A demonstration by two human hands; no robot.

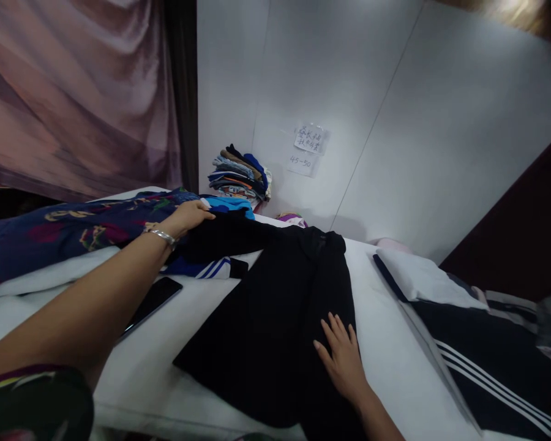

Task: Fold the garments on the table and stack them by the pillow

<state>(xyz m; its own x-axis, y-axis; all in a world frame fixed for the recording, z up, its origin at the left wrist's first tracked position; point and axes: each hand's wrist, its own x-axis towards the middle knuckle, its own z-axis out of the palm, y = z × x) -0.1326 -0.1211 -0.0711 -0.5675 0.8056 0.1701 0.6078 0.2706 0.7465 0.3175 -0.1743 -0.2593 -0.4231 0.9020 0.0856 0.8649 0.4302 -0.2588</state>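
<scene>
A black jacket [275,312] with a collar lies spread on the white table [386,361], collar toward the wall. One of its sleeves stretches out to the left. At that sleeve's far end, my left hand [190,215] grips the cuff with fingers closed. My right hand [342,358] rests flat on the jacket's right side, fingers stretched out. Beneath the outstretched sleeve show a garment with blue and white stripes [215,267] and a bright blue garment [232,205].
A dark phone [158,300] lies under my left forearm. Patterned navy cloth [87,223] covers the left side. Folded clothes [241,174] are stacked by the wall. To the right lie a black garment with white stripes [482,361] and a white folded one [427,278]. Handwritten notes [308,147] hang on the wall.
</scene>
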